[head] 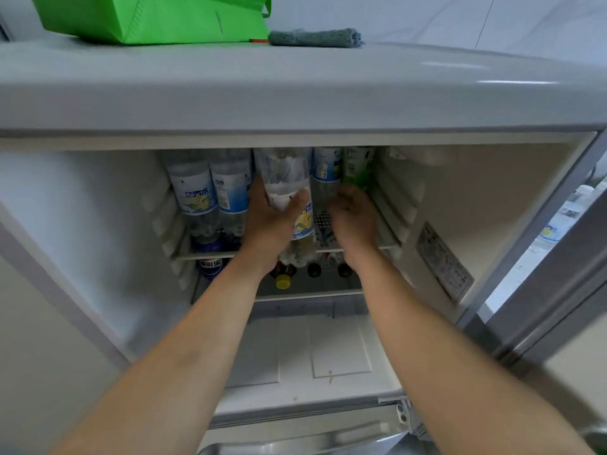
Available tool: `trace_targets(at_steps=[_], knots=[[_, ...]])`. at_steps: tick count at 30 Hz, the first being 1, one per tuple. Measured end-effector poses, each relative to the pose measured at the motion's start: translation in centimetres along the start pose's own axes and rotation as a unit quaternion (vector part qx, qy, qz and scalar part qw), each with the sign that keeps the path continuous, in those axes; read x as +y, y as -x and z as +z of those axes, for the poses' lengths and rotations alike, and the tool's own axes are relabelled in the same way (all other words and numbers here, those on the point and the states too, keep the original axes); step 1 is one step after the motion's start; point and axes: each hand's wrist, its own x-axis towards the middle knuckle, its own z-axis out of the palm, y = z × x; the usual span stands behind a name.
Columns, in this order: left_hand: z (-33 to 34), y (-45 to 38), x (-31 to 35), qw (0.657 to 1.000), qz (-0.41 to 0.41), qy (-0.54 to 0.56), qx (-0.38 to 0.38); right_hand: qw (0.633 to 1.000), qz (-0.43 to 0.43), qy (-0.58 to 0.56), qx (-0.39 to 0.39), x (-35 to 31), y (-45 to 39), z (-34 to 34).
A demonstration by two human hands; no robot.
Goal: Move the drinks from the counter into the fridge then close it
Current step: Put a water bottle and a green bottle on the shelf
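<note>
Bottle (289, 192) gripped in left hand (272, 221) at upper shelf (358, 248); right hand (353, 215), loosely curled, steadies neighbours; best slid upright into gap.

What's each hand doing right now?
Left hand: fingers curled round a clear bottle.
Right hand: reaching beside the green bottle; grip cannot be told.

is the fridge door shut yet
No, the fridge stands open, with the left hand holding a clear bottle inside on the upper shelf.
</note>
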Motion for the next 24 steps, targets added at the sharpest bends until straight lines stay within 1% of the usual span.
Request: trace_targets(at_steps=[1, 3, 5, 6, 9, 10, 12, 15, 17, 20, 22, 24], knots=[[0.1, -0.7, -0.1, 1.000, -0.004, -0.007, -0.005, 0.998, 0.006, -0.020, -0.059, 0.0, 1.2, -0.2], [0.4, -2.0, -0.3, 0.999, -0.016, -0.026, -0.013, 0.989, 0.006, -0.016, -0.146, 0.3, 2.4, -0.5], [0.9, -3.0, -0.4, 0.999, -0.031, -0.036, -0.014, 0.979, -0.012, 0.018, -0.201, 0.4, 2.7, -0.4], [1.1, -3.4, -0.5, 0.998, -0.033, -0.043, -0.015, 0.977, -0.026, 0.030, -0.209, 0.4, 2.6, -0.2], [1.4, -3.6, -0.5, 0.997, -0.037, -0.049, -0.055, 0.980, -0.069, 0.084, -0.164, 0.7, 2.0, 0.8], [1.3, -3.7, -0.4, 0.996, -0.037, -0.047, -0.066, 0.981, -0.070, 0.101, -0.150, 0.8, 1.7, 1.1], [0.7, -3.5, -0.2, 0.996, -0.038, -0.048, -0.065, 0.982, -0.056, 0.121, -0.133, 1.1, 0.8, 1.8], [-1.4, -1.6, 0.5, 0.994, -0.036, -0.094, -0.043, 0.984, -0.037, 0.127, -0.120, 1.8, -1.2, 2.9], [-2.9, 0.6, 0.1, 0.995, -0.027, -0.093, -0.015, 0.984, -0.029, 0.138, -0.110, 2.2, -2.7, 3.6], [-4.6, 4.3, -0.7, 0.996, -0.050, -0.037, 0.058, 0.981, -0.005, 0.165, -0.097, 2.9, -4.9, 4.8], [-5.6, 6.6, -1.5, 0.994, -0.044, -0.008, 0.098, 0.978, 0.005, 0.191, -0.085, 3.3, -6.0, 5.7], [-6.8, 8.9, -2.4, 0.990, -0.044, -0.037, 0.132, 0.975, 0.013, 0.211, -0.065, 3.6, -6.7, 6.4]])
